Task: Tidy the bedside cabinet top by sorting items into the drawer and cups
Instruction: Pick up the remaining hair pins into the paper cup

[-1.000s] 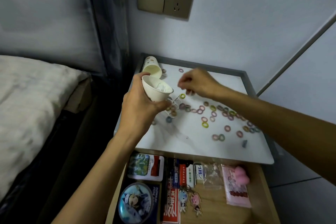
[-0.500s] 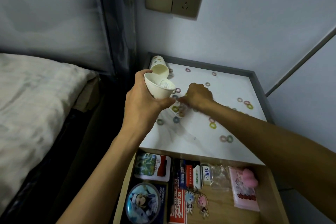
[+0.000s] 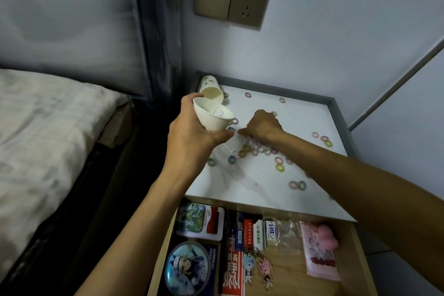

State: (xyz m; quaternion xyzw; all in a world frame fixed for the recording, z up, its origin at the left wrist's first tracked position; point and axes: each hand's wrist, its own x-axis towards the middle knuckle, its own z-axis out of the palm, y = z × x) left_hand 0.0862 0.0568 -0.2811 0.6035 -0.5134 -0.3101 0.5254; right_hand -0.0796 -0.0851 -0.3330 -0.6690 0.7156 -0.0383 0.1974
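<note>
Head view, left hand (image 3: pixel 192 138) gripping cup (image 3: pixel 212 119)

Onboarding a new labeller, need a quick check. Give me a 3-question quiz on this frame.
1. True or false: the drawer is open.
2. The left hand holds: A) a paper cup B) a keychain C) a round tin.
3. Fill in: the right hand is down on the cabinet top among small coloured ___.

Key: 1 true; 2 A; 3 rings.
</note>
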